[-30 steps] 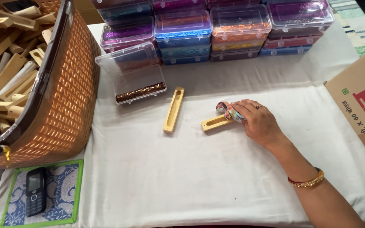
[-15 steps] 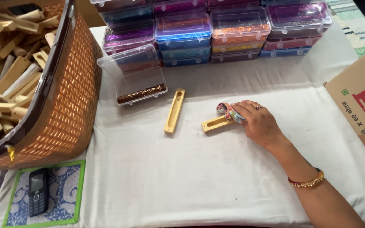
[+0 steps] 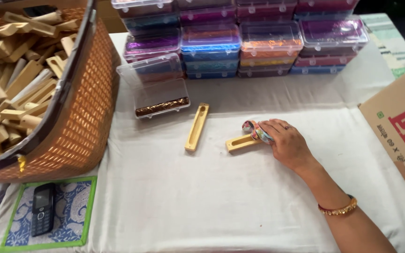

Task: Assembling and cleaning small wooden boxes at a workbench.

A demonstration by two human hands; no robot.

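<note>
Right hand (image 3: 287, 145) rests on the white-clothed worktop (image 3: 212, 206), grip closed around a small multicoloured cloth wad (image 3: 255, 131), pressing it against the near end of a slotted wooden holder (image 3: 241, 142). Left hand isn't in view. A second wooden holder (image 3: 197, 126) lies just to the left, apart from the first. Risks as I read it: only one hand is on the job, so the holder isn't pinned and could skate or rotate on the cloth under a sideways push. The cloth itself may ruck up and drag the other holder. The open clear plastic box (image 3: 158, 93) with the brown strip sits near, a nudge could tip its lid shut. The basket (image 3: 71, 117) of wooden pieces bulges at the worktop edge; the phone (image 3: 42, 214) lies right below it.
</note>
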